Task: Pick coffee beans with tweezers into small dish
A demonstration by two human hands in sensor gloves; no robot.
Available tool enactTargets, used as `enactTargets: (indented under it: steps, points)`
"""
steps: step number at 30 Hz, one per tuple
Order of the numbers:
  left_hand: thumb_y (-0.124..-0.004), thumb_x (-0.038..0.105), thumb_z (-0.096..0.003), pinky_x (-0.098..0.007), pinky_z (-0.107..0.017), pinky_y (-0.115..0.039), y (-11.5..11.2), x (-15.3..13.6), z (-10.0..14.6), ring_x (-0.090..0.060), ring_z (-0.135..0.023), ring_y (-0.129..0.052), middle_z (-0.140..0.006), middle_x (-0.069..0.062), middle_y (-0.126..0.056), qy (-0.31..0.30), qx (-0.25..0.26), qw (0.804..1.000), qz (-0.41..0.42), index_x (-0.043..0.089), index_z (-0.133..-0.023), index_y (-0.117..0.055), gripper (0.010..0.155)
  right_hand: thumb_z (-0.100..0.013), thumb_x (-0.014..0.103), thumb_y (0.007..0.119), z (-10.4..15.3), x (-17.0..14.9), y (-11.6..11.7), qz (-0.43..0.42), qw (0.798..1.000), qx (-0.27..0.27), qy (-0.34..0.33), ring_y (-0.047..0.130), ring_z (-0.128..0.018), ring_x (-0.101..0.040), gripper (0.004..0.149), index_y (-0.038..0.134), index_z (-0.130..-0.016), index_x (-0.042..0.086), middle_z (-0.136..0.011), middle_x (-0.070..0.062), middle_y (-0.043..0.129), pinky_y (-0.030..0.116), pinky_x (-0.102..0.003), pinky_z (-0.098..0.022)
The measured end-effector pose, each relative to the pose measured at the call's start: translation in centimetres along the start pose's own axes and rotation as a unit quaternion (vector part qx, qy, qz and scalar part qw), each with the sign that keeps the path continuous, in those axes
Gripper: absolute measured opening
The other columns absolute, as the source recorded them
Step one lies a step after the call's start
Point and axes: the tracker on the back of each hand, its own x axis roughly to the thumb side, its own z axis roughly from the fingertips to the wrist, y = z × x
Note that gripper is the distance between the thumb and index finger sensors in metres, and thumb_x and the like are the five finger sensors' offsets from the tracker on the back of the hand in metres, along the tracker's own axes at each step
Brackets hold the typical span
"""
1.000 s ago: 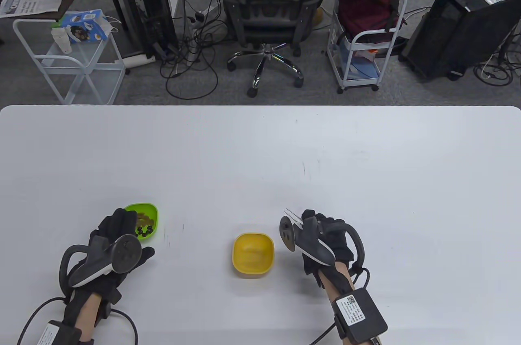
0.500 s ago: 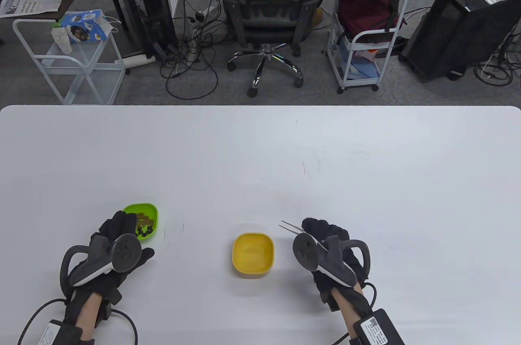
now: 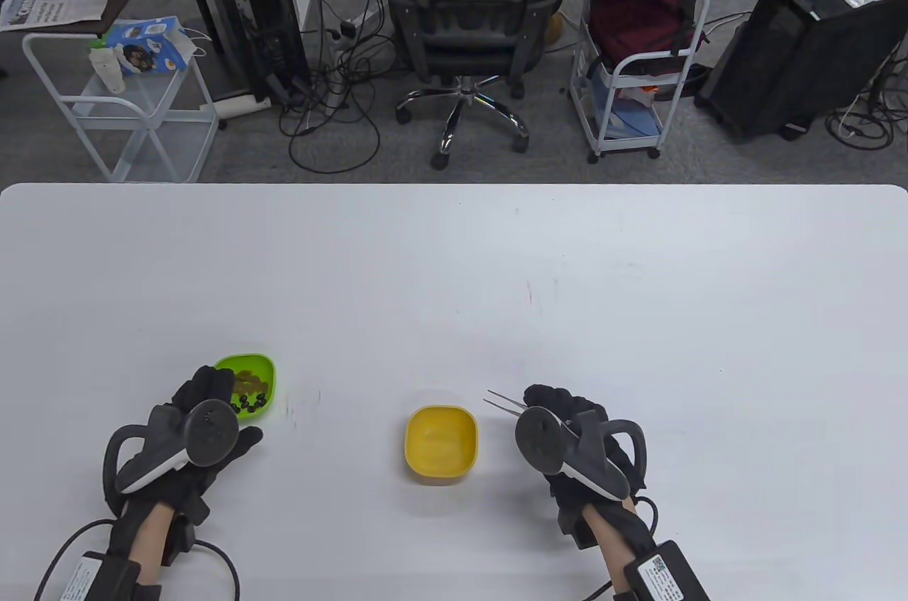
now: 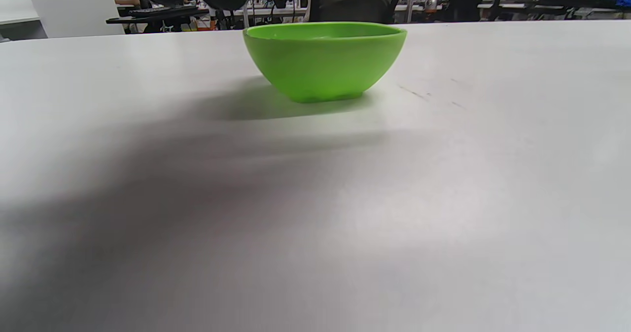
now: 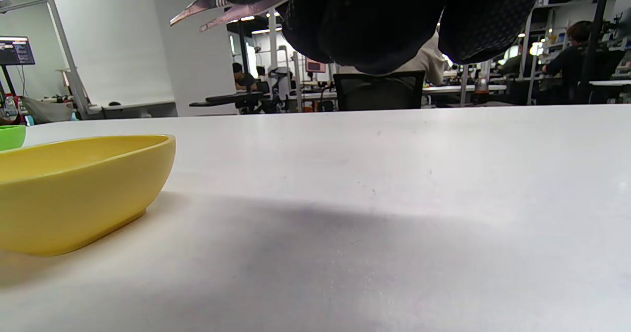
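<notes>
Judging from the layout, no bean is yet transferred: tweezers (image 3: 502, 401), tips apart, are gripped in the right hand (image 3: 574, 441) right of the empty yellow dish (image 3: 440, 444), a leftward reach being needed to the coffee beans (image 3: 250, 402) in the green bowl (image 3: 257, 365), beside which the left hand (image 3: 195, 431) is rested, its grasp indeterminable.

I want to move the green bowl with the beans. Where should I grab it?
Pinch the green bowl at its far rim, coming from above. Its walls curve down to a small base, the left hand covers the near side, and the beans lie there.
</notes>
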Motion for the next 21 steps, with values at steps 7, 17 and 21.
enactTargets:
  steps: [7,17,21]
  points:
    - [-0.067,0.061,-0.047,-0.069,-0.079,-0.053,1.4,0.3,-1.7,-0.055,-0.116,-0.051,-0.128,-0.03,-0.027,-0.034,-0.047,0.998,-0.012,0.001,-0.121,-0.023,0.105,-0.049,0.031,0.059,0.0,0.0,0.0,-0.003,1.0,0.011,-0.002,0.091,-0.058,-0.022,0.051,0.05,-0.096,0.014,-0.079,-0.006,0.082,0.069,-0.059,-0.07]
    - [-0.079,0.064,-0.0372,-0.066,-0.08,-0.055,2.5,-0.3,-5.0,-0.053,-0.117,-0.052,-0.129,-0.025,-0.022,-0.036,-0.095,0.991,-0.088,0.003,-0.121,-0.018,0.12,-0.049,0.031,0.059,0.1,0.2,0.0,-0.005,1.0,0.003,-0.015,0.091,-0.058,-0.022,0.051,0.05,-0.096,0.014,-0.079,-0.006,0.082,0.069,-0.06,-0.07]
    - [-0.08,0.064,-0.0363,-0.067,-0.08,-0.055,2.4,-1.0,-5.7,-0.053,-0.118,-0.051,-0.129,-0.025,-0.021,-0.033,-0.105,0.992,-0.061,0.003,-0.121,-0.017,0.121,-0.049,0.031,0.059,0.1,0.2,0.0,-0.006,1.0,0.005,-0.013,0.09,-0.058,-0.022,0.051,0.05,-0.096,0.014,-0.079,-0.006,0.082,0.069,-0.06,-0.07]
